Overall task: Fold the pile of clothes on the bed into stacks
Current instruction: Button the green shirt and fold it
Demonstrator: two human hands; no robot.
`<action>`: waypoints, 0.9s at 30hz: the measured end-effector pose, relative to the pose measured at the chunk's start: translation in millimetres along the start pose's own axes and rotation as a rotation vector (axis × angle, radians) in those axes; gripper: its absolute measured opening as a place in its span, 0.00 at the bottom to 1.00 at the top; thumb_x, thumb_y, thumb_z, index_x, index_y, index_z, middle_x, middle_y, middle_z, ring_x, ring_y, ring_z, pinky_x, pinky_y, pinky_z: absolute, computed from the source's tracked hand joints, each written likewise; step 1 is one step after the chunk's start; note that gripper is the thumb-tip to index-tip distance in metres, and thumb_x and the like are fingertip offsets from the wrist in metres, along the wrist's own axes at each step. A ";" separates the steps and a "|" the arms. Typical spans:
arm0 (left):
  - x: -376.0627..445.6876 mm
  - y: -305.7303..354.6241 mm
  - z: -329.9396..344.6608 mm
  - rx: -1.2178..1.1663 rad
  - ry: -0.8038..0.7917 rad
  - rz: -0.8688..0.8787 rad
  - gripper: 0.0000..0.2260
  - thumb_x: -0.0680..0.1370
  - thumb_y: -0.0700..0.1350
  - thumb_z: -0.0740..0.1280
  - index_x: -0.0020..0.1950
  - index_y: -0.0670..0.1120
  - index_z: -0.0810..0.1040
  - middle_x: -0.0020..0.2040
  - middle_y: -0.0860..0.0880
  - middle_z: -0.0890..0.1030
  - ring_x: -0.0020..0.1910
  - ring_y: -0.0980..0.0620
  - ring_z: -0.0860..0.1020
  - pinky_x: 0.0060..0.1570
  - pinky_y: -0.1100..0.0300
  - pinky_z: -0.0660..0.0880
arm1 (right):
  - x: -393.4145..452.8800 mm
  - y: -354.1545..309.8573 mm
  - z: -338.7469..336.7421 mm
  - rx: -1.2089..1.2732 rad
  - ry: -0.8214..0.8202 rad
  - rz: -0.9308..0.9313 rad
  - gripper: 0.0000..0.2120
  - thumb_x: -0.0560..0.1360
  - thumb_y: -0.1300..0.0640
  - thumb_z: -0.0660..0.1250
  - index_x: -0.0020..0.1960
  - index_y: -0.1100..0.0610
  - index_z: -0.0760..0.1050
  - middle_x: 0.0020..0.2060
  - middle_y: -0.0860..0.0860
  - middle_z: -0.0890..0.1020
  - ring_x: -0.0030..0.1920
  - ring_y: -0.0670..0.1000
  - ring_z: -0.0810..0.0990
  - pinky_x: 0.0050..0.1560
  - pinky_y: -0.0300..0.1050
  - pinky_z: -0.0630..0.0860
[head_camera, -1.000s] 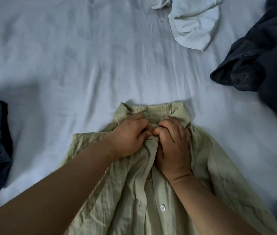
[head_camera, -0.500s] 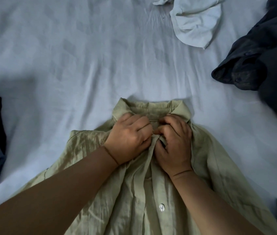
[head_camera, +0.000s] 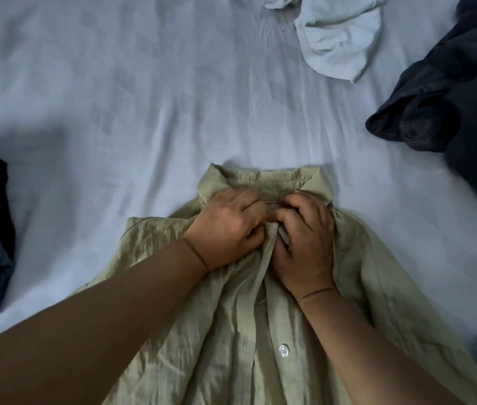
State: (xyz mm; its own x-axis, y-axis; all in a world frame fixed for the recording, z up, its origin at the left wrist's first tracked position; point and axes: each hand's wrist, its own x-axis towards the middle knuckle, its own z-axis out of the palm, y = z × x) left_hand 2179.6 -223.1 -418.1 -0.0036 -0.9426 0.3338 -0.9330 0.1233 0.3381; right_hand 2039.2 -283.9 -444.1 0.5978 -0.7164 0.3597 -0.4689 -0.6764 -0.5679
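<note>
Person is fastening the top button of the wrinkled pale-green linen shirt (head_camera: 304, 331), lying lower centre on the white bedsheet (head_camera: 114, 97); plackets need aligning first (button itself hidden). Left hand (head_camera: 228, 226) and right hand (head_camera: 304, 244) are both curling fingers tightly, pinching placket below the collar.

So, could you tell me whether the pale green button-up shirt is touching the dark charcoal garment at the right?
Apart. The head view shows bare white bedsheet between the pale green shirt and the dark charcoal garment.
</note>
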 end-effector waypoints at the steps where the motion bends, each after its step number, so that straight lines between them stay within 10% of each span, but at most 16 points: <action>1: -1.2 0.3 1.3 0.010 0.017 0.003 0.07 0.69 0.40 0.61 0.32 0.41 0.73 0.33 0.43 0.74 0.30 0.44 0.74 0.33 0.55 0.72 | -0.1 -0.1 0.2 0.006 -0.004 0.001 0.08 0.69 0.57 0.60 0.41 0.59 0.76 0.50 0.56 0.78 0.56 0.56 0.73 0.58 0.53 0.68; 12: -10.7 9.4 1.9 0.216 0.097 0.010 0.05 0.72 0.41 0.64 0.36 0.44 0.76 0.35 0.46 0.77 0.33 0.46 0.76 0.41 0.54 0.65 | 4.9 -2.6 -9.1 0.075 -0.081 -0.009 0.13 0.66 0.58 0.58 0.40 0.60 0.81 0.52 0.54 0.81 0.58 0.55 0.72 0.59 0.52 0.68; 18: -58.4 36.8 -32.4 -0.064 -0.082 -0.336 0.17 0.75 0.47 0.59 0.60 0.49 0.80 0.53 0.47 0.78 0.51 0.45 0.77 0.53 0.50 0.73 | -13.3 -8.6 -44.0 0.123 -0.174 0.046 0.17 0.67 0.62 0.63 0.54 0.60 0.79 0.66 0.56 0.71 0.69 0.60 0.65 0.72 0.51 0.58; 22: -74.0 92.7 -42.8 -0.087 0.133 -0.587 0.15 0.71 0.56 0.65 0.54 0.51 0.75 0.51 0.49 0.74 0.48 0.50 0.72 0.48 0.54 0.68 | -47.5 -24.1 -69.0 -0.001 -0.089 0.125 0.08 0.69 0.53 0.64 0.42 0.57 0.78 0.47 0.55 0.76 0.49 0.57 0.73 0.54 0.45 0.65; 27: -67.9 122.2 -23.2 -0.158 0.085 -0.750 0.17 0.70 0.54 0.62 0.56 0.50 0.72 0.48 0.50 0.76 0.43 0.53 0.77 0.37 0.61 0.75 | -56.2 -24.6 -58.0 0.008 -0.338 0.065 0.15 0.72 0.52 0.61 0.53 0.57 0.80 0.39 0.53 0.78 0.40 0.58 0.77 0.39 0.51 0.75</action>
State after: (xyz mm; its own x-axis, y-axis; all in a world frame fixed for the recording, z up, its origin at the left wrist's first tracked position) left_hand 2074.2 -136.8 -379.1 0.6427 -0.7655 0.0301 -0.6126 -0.4899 0.6203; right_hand 1979.5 -236.9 -407.4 0.7491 -0.6600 0.0573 -0.5091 -0.6289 -0.5877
